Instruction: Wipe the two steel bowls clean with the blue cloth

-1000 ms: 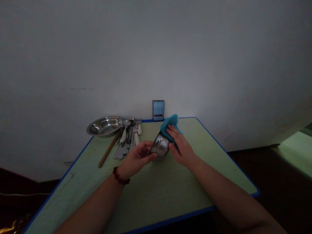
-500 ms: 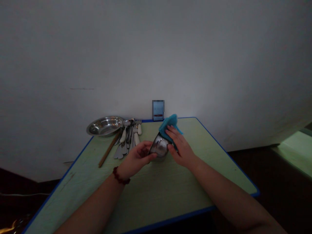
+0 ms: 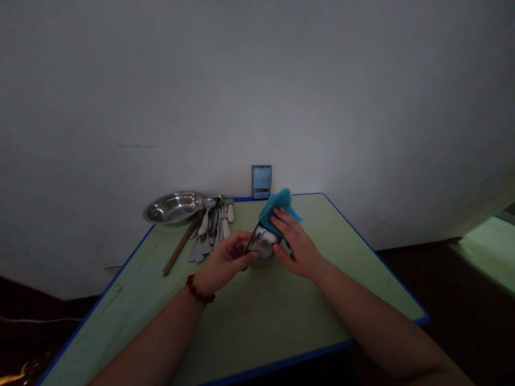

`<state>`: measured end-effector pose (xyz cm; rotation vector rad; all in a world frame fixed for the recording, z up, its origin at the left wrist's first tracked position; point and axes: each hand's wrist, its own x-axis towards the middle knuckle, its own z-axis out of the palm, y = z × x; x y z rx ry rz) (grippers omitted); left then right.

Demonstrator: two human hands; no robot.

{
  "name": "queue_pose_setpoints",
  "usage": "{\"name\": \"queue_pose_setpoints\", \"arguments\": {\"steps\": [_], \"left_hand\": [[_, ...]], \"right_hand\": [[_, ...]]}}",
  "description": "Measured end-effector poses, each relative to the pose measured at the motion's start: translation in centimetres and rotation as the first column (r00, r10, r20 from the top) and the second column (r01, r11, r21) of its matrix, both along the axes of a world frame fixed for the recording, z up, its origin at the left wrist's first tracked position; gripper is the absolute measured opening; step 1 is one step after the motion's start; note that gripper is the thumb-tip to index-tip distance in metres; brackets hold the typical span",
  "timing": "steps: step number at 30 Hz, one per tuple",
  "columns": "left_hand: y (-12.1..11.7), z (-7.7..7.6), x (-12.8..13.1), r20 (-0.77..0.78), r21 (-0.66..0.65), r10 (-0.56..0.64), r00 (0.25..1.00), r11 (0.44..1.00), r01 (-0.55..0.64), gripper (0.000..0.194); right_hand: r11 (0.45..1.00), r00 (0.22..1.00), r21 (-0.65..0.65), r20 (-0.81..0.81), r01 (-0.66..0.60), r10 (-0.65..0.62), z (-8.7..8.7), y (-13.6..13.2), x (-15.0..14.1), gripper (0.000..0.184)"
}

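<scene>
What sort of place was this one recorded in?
Probably an indoor room, perhaps a home dining spot: a pale green table with blue edging bears a pile of silver and white cutlery and a shallow, shiny metal dish.

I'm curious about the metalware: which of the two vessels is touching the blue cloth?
The small bowl tilted in the left hand; the right hand holds the blue cloth against it. The wide, shallow dish sits apart, farther left, beside the cutlery.
</scene>
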<state>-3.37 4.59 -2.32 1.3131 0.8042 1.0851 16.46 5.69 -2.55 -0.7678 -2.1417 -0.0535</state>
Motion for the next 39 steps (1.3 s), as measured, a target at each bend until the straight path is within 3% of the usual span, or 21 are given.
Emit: {"name": "queue_pose_setpoints", "arguments": {"steps": [12,23,39], "left_hand": [[-0.1,0.3,0.1,-0.025,-0.005,0.018,1.0,1.0,-0.018,0.03],[0.1,0.1,-0.1,0.015,0.028,-0.048,0.999,0.998,0.047,0.034],[0.2,-0.7,-0.6,0.079,0.114,-0.26,0.962,0.962,0.25,0.055]], "right_hand": [[1.0,0.999,0.025,0.042,0.01,-0.011,-0.2,0.0,-0.2,0.086],[1.0,0.999,0.016,0.031,0.01,-0.011,-0.3,0.0,-0.1,0.079],[1.0,1.0,0.007,0.014,-0.007,0.007,-0.3,0.1,-0.1,0.078]]}}
